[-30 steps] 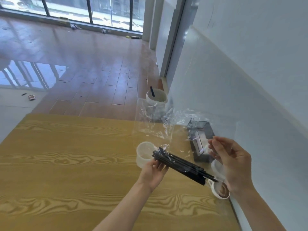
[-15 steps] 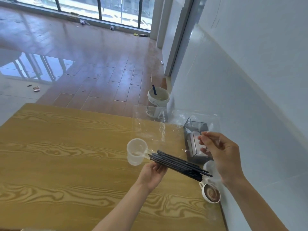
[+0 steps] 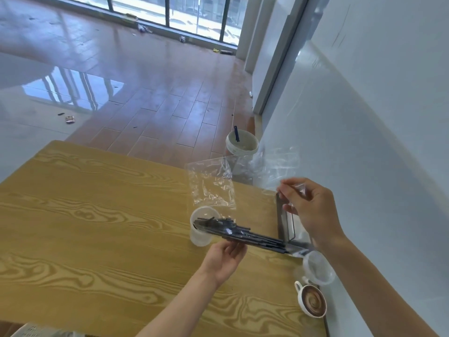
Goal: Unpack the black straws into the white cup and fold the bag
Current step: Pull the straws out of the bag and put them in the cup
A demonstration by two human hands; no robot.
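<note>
My left hand [image 3: 224, 257] grips a bundle of black straws [image 3: 240, 233] from below, held nearly level above the table. The bundle's far ends hang over the mouth of the white translucent cup [image 3: 200, 235], which stands upright on the wooden table [image 3: 97, 227]. My right hand [image 3: 308, 207] is raised near the wall and pinches an edge of the clear plastic bag [image 3: 211, 186]. The bag hangs crumpled and open in the air between my right hand and the cup, apart from the straws.
A dark glass box [image 3: 285, 220] stands by the wall under my right hand. A second clear cup [image 3: 317, 267] and a cup of coffee [image 3: 312, 304] sit at the table's right edge. A white bucket [image 3: 241, 144] stands on the floor beyond the table.
My right hand has drawn the bag up and away to the right, clear of the straws. My left hand has swung the bundle left, so its ends now lie over the cup.
</note>
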